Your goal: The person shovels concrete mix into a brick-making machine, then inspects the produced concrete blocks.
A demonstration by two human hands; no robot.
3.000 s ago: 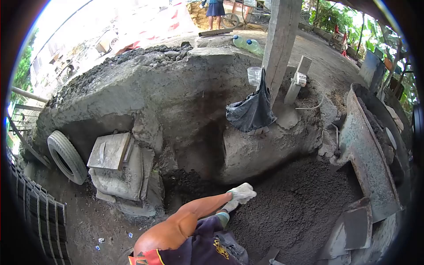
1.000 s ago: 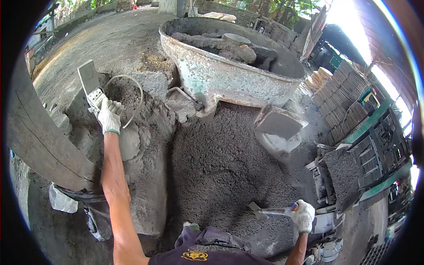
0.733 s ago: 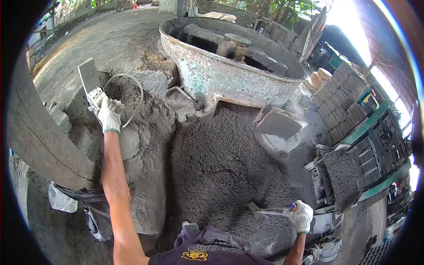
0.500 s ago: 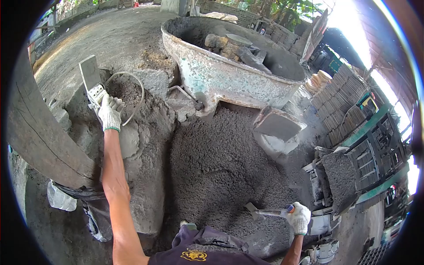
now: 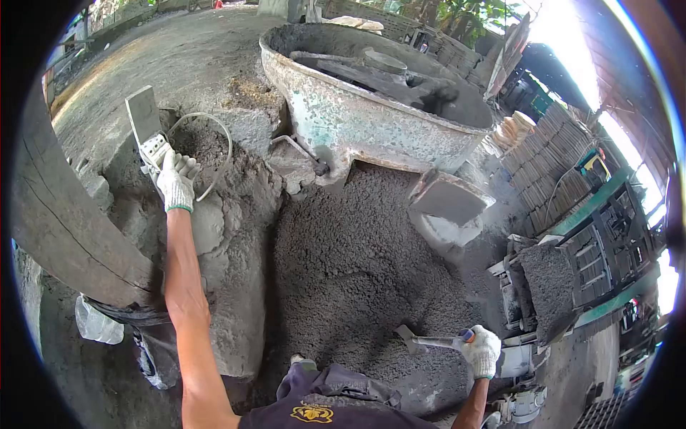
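My left hand (image 5: 176, 183), in a white knit glove, reaches far up and presses on a small white switch box (image 5: 153, 149) fixed to a grey board, with a pale cable (image 5: 214, 125) looping away from it. My right hand (image 5: 481, 350), also gloved, grips the handle of a trowel (image 5: 429, 340) whose blade rests on a large heap of dark damp concrete mix (image 5: 357, 264). Behind the heap stands a round, worn steel pan mixer (image 5: 357, 118) with its arms and mix visible inside.
A thick wooden post (image 5: 64, 222) leans at the left, with a black bag and a plastic bottle (image 5: 96, 325) at its base. A metal chute flap (image 5: 446, 196) lies by the mixer's outlet. At the right stand a block-making machine (image 5: 572, 264) and stacked blocks (image 5: 543, 154).
Three seconds ago I faced the opposite side of the site. Over the last second both hands stay in place, while the arms inside the mixer have turned.
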